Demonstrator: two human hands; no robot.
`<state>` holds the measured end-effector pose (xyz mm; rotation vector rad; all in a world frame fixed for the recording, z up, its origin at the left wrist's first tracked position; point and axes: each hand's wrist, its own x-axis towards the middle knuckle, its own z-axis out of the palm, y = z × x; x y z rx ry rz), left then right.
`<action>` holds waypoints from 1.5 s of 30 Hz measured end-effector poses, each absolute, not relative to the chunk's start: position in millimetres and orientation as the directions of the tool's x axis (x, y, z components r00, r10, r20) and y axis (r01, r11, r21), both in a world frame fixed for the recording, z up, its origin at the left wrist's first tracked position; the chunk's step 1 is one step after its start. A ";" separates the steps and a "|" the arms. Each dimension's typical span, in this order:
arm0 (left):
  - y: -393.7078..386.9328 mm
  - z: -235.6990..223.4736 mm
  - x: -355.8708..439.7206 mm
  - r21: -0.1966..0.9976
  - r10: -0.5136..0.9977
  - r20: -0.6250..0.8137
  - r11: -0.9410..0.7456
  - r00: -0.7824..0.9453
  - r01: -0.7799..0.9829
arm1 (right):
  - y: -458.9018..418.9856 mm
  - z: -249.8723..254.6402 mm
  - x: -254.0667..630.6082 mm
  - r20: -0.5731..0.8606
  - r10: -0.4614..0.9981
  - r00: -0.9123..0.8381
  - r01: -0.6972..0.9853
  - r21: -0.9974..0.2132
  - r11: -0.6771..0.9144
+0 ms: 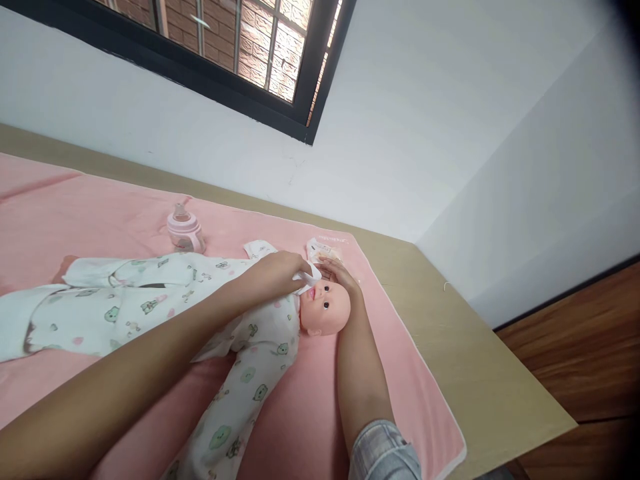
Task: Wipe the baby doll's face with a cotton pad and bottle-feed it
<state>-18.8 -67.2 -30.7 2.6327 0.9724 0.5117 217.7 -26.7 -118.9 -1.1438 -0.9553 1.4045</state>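
Observation:
A bald baby doll [331,312] lies on its back in a white romper [165,293] with green and pink prints, its head toward the right. My left hand [283,271] pinches a soft white wipe [314,274] by the doll's mouth and chin. Around the far side of the head curves my right hand [340,272], its wrist and forearm against the crown. Part of its palm and fingers is hidden behind the head. Just beyond those fingers lies a small white packet [320,251] with print on it.
A pink baby bottle [185,230] with handles stands behind the doll's body. Under everything is a pink blanket [310,413] on a wooden board [430,313]. The white wall [360,173] and a dark-framed window [295,117] rise behind; wooden panels [590,340] stand at right.

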 end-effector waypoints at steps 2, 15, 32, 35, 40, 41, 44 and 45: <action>-66.8 -32.0 -19.3 0.383 0.668 0.231 -0.731 0.708 0.565 | -26.3 -119.5 217.7 -0.143 0.990 -0.013 -0.240 -0.960 -0.141; -64.0 -33.4 -17.7 0.475 0.672 0.285 -0.719 0.684 0.508 | -25.4 -120.2 217.3 -0.147 0.989 -0.012 -0.236 -0.961 -0.146; -74.3 -29.0 -14.0 0.552 0.667 0.239 -0.691 0.705 0.466 | -37.2 -103.7 206.9 -0.163 0.986 0.031 -0.175 -0.972 -0.155; -73.7 -29.9 -14.6 0.542 0.667 0.243 -0.695 0.704 0.472 | -36.0 -104.4 207.6 -0.165 0.986 0.029 -0.180 -0.971 -0.157; -70.0 -32.3 -16.0 0.507 0.667 0.248 -0.708 0.703 0.492 | -32.6 -107.3 210.6 -0.161 0.986 0.029 -0.178 -0.972 -0.154; -68.8 -33.1 -16.4 0.504 0.667 0.245 -0.707 0.703 0.495 | -32.6 -107.7 210.9 -0.160 0.987 0.028 -0.176 -0.973 -0.152; -65.0 -34.7 -18.3 0.494 0.659 0.276 -0.722 0.700 0.485 | -35.4 -107.3 210.3 -0.149 0.989 0.027 -0.165 -0.976 -0.142; -63.9 -34.6 -19.3 0.493 0.653 0.290 -0.729 0.700 0.476 | -37.2 -106.2 210.0 -0.125 0.992 0.020 -0.155 -0.981 -0.121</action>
